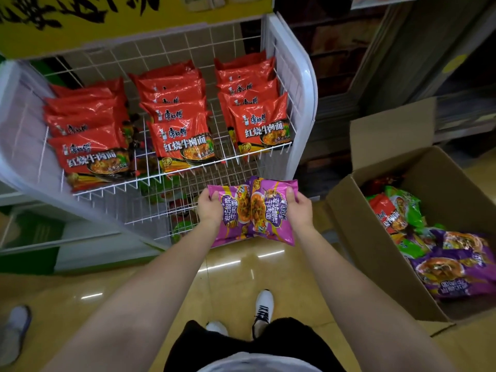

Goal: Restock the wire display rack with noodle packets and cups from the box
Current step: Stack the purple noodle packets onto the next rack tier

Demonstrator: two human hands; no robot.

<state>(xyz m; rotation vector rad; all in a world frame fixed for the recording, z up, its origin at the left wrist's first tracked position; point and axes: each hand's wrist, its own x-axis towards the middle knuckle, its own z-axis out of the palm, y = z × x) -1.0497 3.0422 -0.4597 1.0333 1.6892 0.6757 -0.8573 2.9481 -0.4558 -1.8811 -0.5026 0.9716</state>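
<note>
Purple noodle packets (253,212) hang just before the wire rack's (150,181) front edge, over bare floor (228,267). Left hand (210,208) and right hand (298,208) each grip one. Cardboard box (357,237) stands open to the right.

- Two purple noodle packets (253,210) were held side by side and overlapping, the left hand (212,208) gripping one edge, the right hand (298,208) the other.
- The white wire display rack (290,76) stood just beyond the hands; its tilted shelf carried three rows of red noodle packets (182,119), overlapped.
- The open cardboard box (362,232) sat right of the right hand, holding purple, green and red packets.
</note>
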